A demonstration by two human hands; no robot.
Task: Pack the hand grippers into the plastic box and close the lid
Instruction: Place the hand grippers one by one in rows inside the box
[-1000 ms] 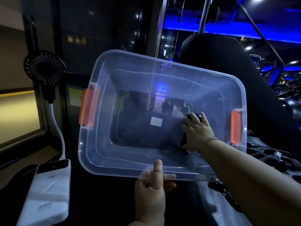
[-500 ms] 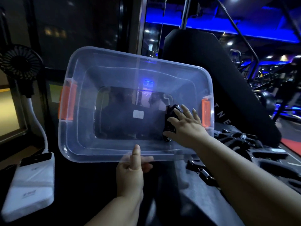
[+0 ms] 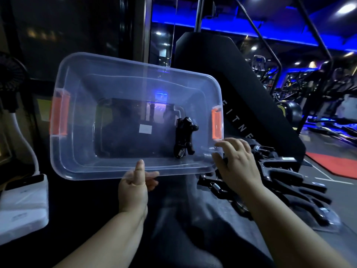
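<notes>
A clear plastic box [image 3: 81, 163] with orange side latches is held tilted toward me. My left hand [image 3: 135, 187] pinches its near rim, thumb inside and fingers underneath. One black hand gripper [image 3: 184, 137] lies inside against the right end of the box. My right hand [image 3: 237, 163] hovers at the box's near right corner with loose fingers, holding nothing. Several more black hand grippers [image 3: 274, 182] lie in a pile to the right, beyond and below that hand.
A white power bank [image 3: 21, 207] lies at the lower left, with a small black fan [image 3: 11, 78] on a white neck above it. A black padded gym bench [image 3: 228, 78] rises behind the box. Gym machines fill the far right.
My right hand let go of the black hand gripper inside the box and drew back out to the near right corner. The view swung to the right.
</notes>
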